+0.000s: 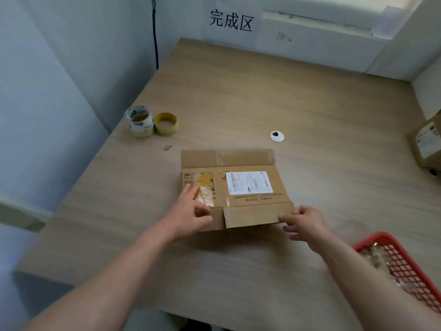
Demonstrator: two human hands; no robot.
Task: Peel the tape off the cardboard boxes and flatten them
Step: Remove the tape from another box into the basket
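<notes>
The flattened box (229, 187) is laid at the middle of the table (238, 91). Tape rolls (140, 120) are set far left of it, a second box (427, 144) far right, and a basket (405, 266) near right.

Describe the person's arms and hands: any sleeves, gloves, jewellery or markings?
Both forearms are bare as far as the frame shows; no sleeve is in view. The left hand and right hand wear no gloves, and no watch, bracelet, ring or marking shows on them.

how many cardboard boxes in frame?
2. One flattened box mid-table, near the front; one still-assembled box at the table's right edge, cut off by the frame. Others may be out of view.
</notes>
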